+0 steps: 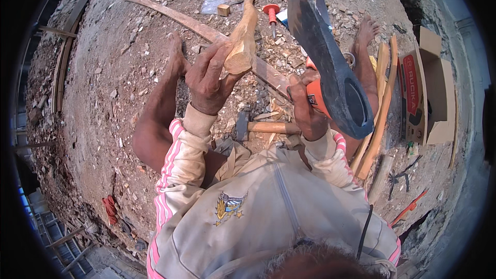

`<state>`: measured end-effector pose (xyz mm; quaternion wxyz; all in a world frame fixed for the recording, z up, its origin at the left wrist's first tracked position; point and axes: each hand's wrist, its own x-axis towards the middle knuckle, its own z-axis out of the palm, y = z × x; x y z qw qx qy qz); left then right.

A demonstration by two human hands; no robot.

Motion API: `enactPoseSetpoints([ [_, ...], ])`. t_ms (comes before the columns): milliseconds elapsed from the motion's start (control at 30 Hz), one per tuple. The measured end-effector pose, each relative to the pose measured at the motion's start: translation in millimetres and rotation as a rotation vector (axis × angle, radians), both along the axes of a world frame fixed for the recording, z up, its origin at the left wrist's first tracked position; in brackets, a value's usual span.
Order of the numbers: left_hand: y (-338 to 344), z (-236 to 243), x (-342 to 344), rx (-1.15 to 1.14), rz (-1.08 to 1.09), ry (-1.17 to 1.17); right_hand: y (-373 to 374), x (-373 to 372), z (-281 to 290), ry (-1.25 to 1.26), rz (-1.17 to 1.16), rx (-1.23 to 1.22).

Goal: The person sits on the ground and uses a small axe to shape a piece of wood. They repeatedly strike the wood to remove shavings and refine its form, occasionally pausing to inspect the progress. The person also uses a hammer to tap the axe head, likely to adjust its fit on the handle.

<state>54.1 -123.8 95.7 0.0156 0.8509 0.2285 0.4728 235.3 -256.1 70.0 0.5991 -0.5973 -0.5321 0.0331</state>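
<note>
My left hand (209, 80) grips a carved pale wooden piece (243, 31) near its cut lower end, with the piece pointing away from me. My right hand (305, 113) is wrapped round an orange-and-black tool (318, 98). Its long, dark, flat part (330, 67) rises diagonally and has an oval recess at the near end; I cannot make out the tool's exact kind. Below and between my hands lies a hammer (268, 127) with a wooden handle. A long weathered plank (181, 18) runs diagonally beneath both hands, between my bare legs.
An orange-handled chisel (272, 14), a small wood block (223, 9) and a plastic bag (209, 5) lie ahead on rubble-strewn ground (113, 82). At right are wooden strips (386, 98) and an open cardboard box (436, 93). A red cord (109, 209) lies lower left.
</note>
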Motion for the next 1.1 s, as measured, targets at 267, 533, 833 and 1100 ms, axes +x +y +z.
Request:
enactPoseSetpoints([
  [267, 22, 39, -4, 0.009, 0.163, -0.183, 16, -11, 17, 0.351, 0.203, -0.075],
  [533, 62, 53, 12, 0.058, 0.108, -0.285, 54, -4, 73, 0.183, 0.337, 0.094],
  [833, 67, 59, 10, 0.065, 0.087, -0.297, 74, 9, 39, 0.251, 0.247, -0.113],
  [1100, 69, 61, 14, 0.068, 0.101, -0.290, 83, 6, 45, 0.159, 0.248, -0.093],
])
